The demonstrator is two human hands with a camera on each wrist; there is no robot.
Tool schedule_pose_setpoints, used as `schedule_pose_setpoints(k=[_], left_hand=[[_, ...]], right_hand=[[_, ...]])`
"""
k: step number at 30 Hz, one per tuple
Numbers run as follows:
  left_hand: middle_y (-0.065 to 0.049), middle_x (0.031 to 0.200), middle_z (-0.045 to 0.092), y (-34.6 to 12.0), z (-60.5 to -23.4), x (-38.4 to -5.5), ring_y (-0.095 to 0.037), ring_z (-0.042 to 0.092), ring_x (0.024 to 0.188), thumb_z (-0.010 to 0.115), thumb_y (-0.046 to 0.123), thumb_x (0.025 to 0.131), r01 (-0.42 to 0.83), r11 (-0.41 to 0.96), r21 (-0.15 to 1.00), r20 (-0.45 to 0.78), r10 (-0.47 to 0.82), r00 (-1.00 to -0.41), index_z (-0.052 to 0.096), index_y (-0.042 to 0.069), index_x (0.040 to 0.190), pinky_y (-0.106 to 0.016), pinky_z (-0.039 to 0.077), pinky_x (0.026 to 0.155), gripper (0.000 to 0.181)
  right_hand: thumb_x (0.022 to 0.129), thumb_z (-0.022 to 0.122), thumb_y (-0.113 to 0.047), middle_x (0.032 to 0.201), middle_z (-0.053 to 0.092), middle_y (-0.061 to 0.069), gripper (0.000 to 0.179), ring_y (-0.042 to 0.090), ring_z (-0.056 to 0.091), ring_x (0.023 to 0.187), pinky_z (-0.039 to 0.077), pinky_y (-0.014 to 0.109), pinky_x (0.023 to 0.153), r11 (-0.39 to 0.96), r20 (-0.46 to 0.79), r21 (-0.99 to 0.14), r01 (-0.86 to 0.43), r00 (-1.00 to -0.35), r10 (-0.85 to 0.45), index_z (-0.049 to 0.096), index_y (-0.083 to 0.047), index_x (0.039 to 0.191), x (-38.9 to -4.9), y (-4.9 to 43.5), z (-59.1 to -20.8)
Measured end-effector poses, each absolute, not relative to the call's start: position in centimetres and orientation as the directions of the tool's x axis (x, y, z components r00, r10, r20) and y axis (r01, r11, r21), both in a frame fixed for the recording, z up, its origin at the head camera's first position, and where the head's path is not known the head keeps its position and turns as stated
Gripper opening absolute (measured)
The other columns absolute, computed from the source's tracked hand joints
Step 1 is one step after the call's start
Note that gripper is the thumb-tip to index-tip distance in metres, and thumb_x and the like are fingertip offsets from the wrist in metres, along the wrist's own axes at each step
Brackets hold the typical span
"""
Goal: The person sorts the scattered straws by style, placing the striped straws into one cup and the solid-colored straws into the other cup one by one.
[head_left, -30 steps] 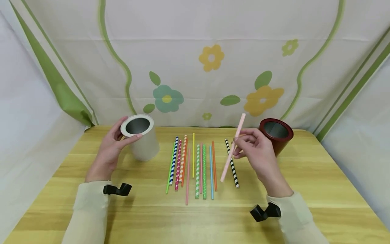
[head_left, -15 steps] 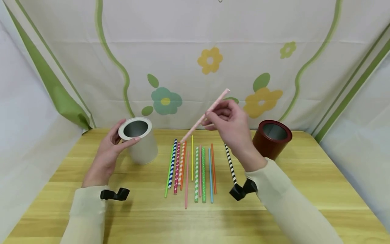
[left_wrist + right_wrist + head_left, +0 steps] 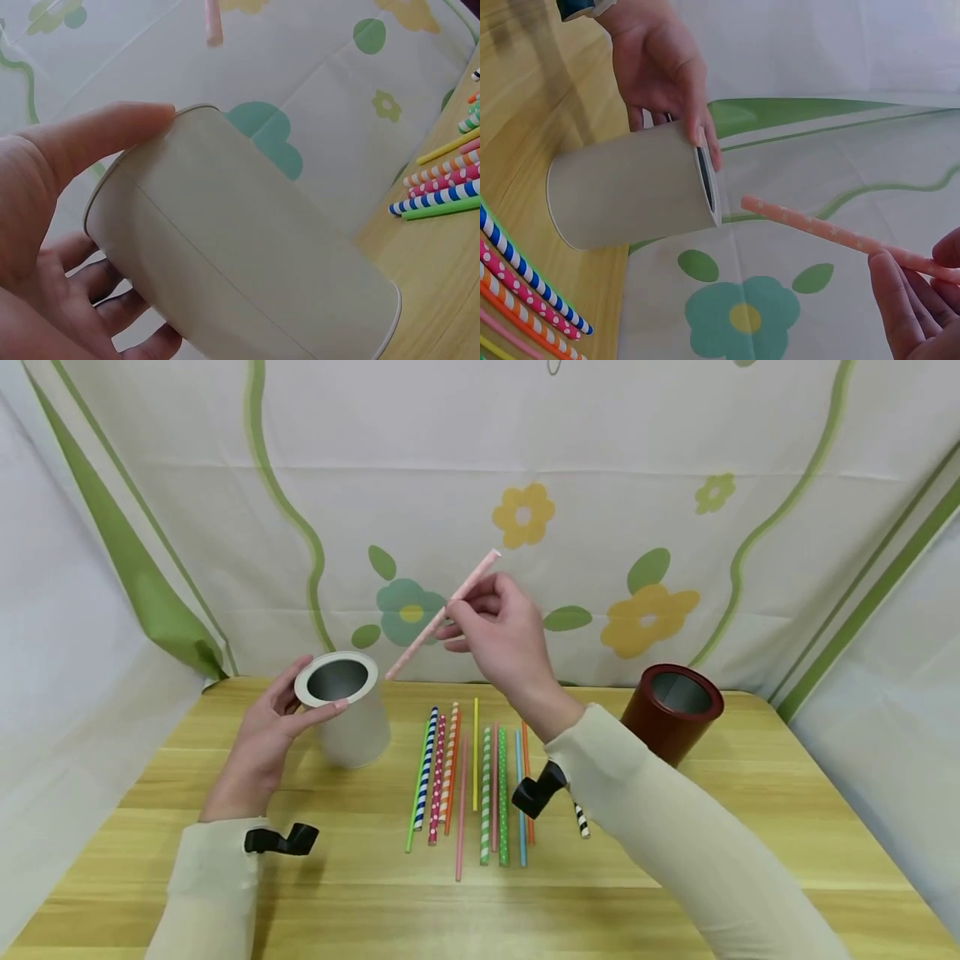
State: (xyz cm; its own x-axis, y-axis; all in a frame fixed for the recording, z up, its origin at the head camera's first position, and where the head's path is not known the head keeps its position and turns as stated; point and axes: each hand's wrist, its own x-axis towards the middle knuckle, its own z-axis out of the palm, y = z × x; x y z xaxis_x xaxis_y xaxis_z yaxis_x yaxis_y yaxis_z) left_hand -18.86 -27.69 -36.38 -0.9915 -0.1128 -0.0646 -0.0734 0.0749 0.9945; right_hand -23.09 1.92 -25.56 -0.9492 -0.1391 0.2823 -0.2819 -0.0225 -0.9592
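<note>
My left hand (image 3: 262, 739) grips the off-white canister (image 3: 356, 727) near its rim, thumb across the near side and fingers behind. The canister stands on the wooden table (image 3: 360, 902), its mouth facing up. Above the table, my right hand (image 3: 510, 639) pinches a pale pink paper straw (image 3: 414, 650) between thumb and fingers. The straw slants, its lower end close to the canister's right rim but apart from it. White star marks show on that straw (image 3: 810, 223) in the right wrist view.
Several coloured straws (image 3: 486, 793) lie side by side on the table's middle, striped, dotted and plain. A black-and-white striped straw (image 3: 582, 820) is mostly hidden under the right forearm. A dark red canister (image 3: 667, 722) stands at the right. A flowered curtain (image 3: 600, 427) hangs behind.
The right hand has carried the pink straw leftward and up, from beside the red canister to near the off-white one. The left hand keeps its hold on that canister.
</note>
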Motion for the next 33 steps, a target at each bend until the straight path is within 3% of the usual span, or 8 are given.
schedule_pose_setpoints(k=[3, 10, 18, 24, 33], left_hand=[[0.005, 0.179, 0.027, -27.6, -36.1, -19.0, -0.019, 0.029, 0.161, 0.084, 0.018, 0.096, -0.091, 0.066, 0.994, -0.083, -0.114, -0.99, 0.03, 0.037, 0.17, -0.035, 0.027, 0.129, 0.094], [0.004, 0.18, 0.026, -27.6, -35.8, -18.9, -0.019, 0.033, 0.158, 0.083, 0.019, 0.097, -0.103, 0.07, 0.992, -0.095, -0.109, -0.99, 0.028, 0.037, 0.171, -0.035, 0.028, 0.127, 0.094], [0.005, 0.182, 0.017, -27.5, -35.9, -18.5, -0.021, 0.018, 0.167, 0.082, 0.018, 0.098, -0.099, 0.058, 0.993, -0.091, -0.121, -0.988, 0.023, 0.035, 0.172, -0.038, 0.021, 0.133, 0.096], [0.007, 0.182, 0.017, -27.0, -36.2, -18.5, -0.019, 0.018, 0.167, 0.083, 0.018, 0.097, -0.108, 0.044, 0.993, -0.102, -0.114, -0.988, 0.024, 0.037, 0.172, -0.039, 0.02, 0.134, 0.097], [0.011, 0.182, 0.013, -26.5, -36.5, -18.7, -0.019, 0.012, 0.169, 0.083, 0.019, 0.097, -0.111, 0.025, 0.994, -0.107, -0.111, -0.988, 0.023, 0.038, 0.172, -0.05, 0.011, 0.137, 0.097]], right_hand=[[0.106, 0.066, -0.011, 0.108, 0.073, 0.012, 0.014, 0.024, 0.08, 0.091, 0.067, 0.034, 0.082, -0.023, 0.271, -0.963, -0.27, -0.951, -0.148, 0.06, -0.007, 0.119, -23.3, 0.9, -25.6], [0.107, 0.066, -0.011, 0.107, 0.072, 0.012, 0.011, 0.022, 0.08, 0.091, 0.067, 0.033, 0.081, -0.03, 0.251, -0.968, -0.25, -0.95, -0.184, 0.06, -0.007, 0.115, -23.3, -1.2, -26.7], [0.106, 0.067, -0.012, 0.107, 0.072, 0.009, 0.01, 0.022, 0.08, 0.09, 0.068, 0.034, 0.078, 0.007, 0.202, -0.978, -0.21, -0.947, -0.248, 0.06, -0.01, 0.114, -23.7, -3.7, -28.4], [0.106, 0.069, -0.017, 0.105, 0.071, 0.005, 0.011, 0.026, 0.079, 0.094, 0.067, 0.036, 0.075, 0.116, 0.19, -0.966, -0.232, -0.937, -0.293, 0.063, -0.012, 0.113, -23.9, -4.8, -29.8], [0.104, 0.073, -0.025, 0.104, 0.071, -0.002, 0.01, 0.012, 0.066, 0.094, 0.057, 0.024, 0.08, 0.322, 0.181, -0.904, -0.282, -0.934, -0.308, 0.068, -0.017, 0.107, -24.0, -5.0, -31.7]])
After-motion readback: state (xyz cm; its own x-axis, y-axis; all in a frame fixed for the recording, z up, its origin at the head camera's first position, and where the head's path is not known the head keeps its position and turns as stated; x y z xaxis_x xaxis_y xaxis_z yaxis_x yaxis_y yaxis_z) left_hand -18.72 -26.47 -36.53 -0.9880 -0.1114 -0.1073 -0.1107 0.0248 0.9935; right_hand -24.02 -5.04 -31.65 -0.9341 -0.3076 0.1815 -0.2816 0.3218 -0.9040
